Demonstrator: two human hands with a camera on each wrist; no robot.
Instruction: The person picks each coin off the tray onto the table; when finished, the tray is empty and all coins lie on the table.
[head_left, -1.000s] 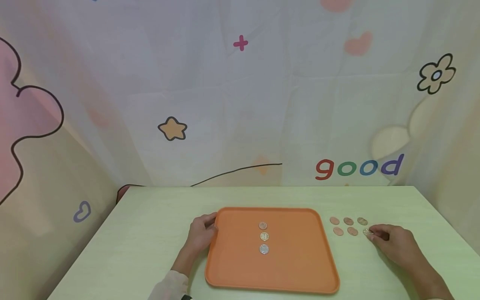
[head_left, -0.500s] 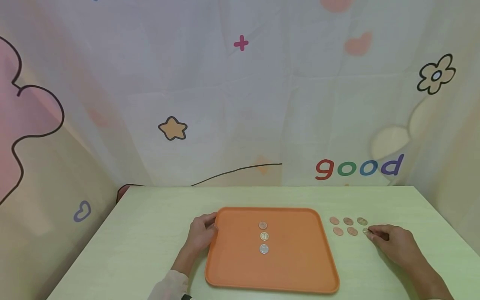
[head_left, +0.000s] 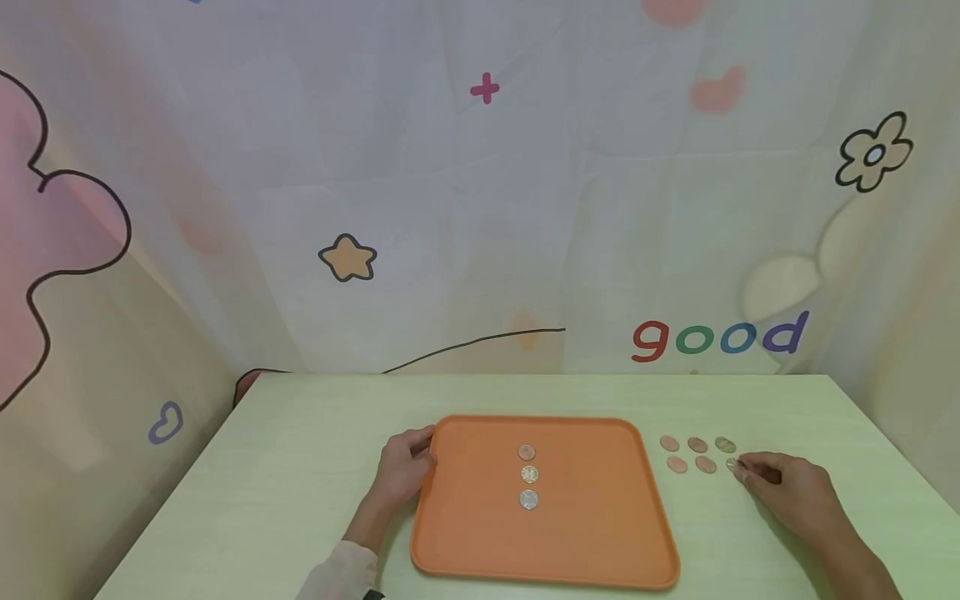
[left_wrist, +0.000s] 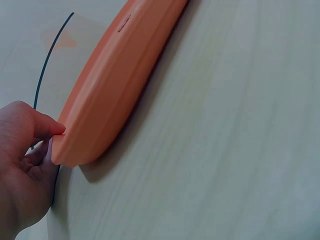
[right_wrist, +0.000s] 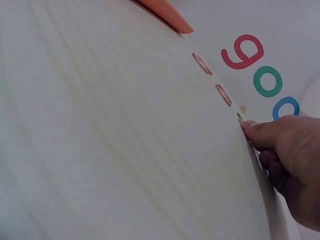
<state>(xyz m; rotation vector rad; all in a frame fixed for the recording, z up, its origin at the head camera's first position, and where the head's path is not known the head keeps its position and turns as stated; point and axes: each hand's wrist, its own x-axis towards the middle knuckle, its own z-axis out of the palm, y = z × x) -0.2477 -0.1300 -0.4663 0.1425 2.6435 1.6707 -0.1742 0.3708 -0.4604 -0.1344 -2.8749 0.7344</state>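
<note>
My left hand [head_left: 405, 467] grips the left rim of an orange tray [head_left: 465, 567], and the left wrist view shows the thumb and fingers pinching that rim. Three coins lie in a column inside the tray: a copper coin [head_left: 527, 452], a gold coin [head_left: 529, 474] and a silver coin [head_left: 528, 500]. To the right of the tray, my right hand [head_left: 797, 492] pinches a pale coin [head_left: 732, 464] at the table surface with thumb and forefinger. The fingertips hide part of that coin.
Beside the pinched coin lie more coins in two rows on the pale table [head_left: 247, 500]: several copper coins [head_left: 705, 464] and a gold-toned coin [head_left: 725, 445]. A printed curtain [head_left: 420, 167] hangs behind the table's back edge.
The head view has shifted very slightly. Both hands, the tray and the coins stay in place.
</note>
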